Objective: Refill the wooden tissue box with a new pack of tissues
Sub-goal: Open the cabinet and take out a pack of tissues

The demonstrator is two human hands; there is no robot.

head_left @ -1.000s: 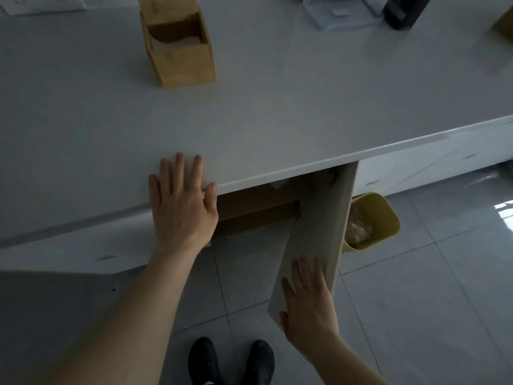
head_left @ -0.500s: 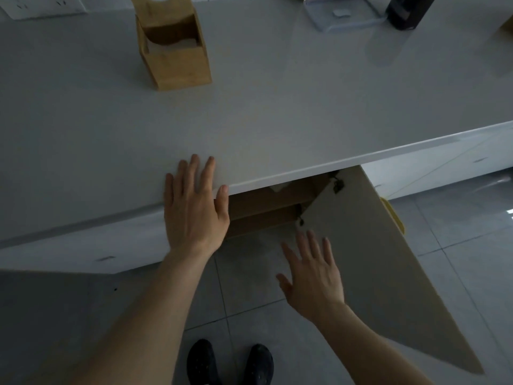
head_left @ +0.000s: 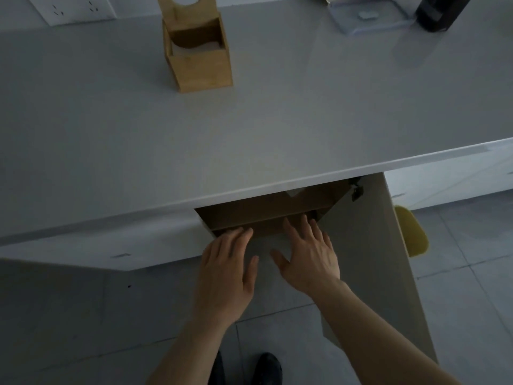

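The wooden tissue box point(head_left: 198, 54) stands upright on the grey countertop point(head_left: 277, 120) at the far left, its lid raised and a little white tissue showing inside. Below the counter edge a cabinet point(head_left: 266, 212) stands open, with its door point(head_left: 372, 259) swung out to the right. My left hand point(head_left: 226, 269) and my right hand point(head_left: 308, 254) are side by side in front of the opening, fingers spread, holding nothing. A small white shape point(head_left: 294, 193) shows at the top of the opening. No new tissue pack is clearly in view.
A clear plastic tray point(head_left: 366, 16) and a dark container point(head_left: 438, 12) sit at the back right of the counter. A wall socket plate point(head_left: 75, 8) is at the back left. A yellow bin point(head_left: 410, 232) stands behind the open door. My shoes point(head_left: 266, 368) are on the tiled floor.
The cabinet door swung fully open to the right. My left hand came off the counter edge and dropped to the opening; my right hand let go of the door and moved up to the opening.
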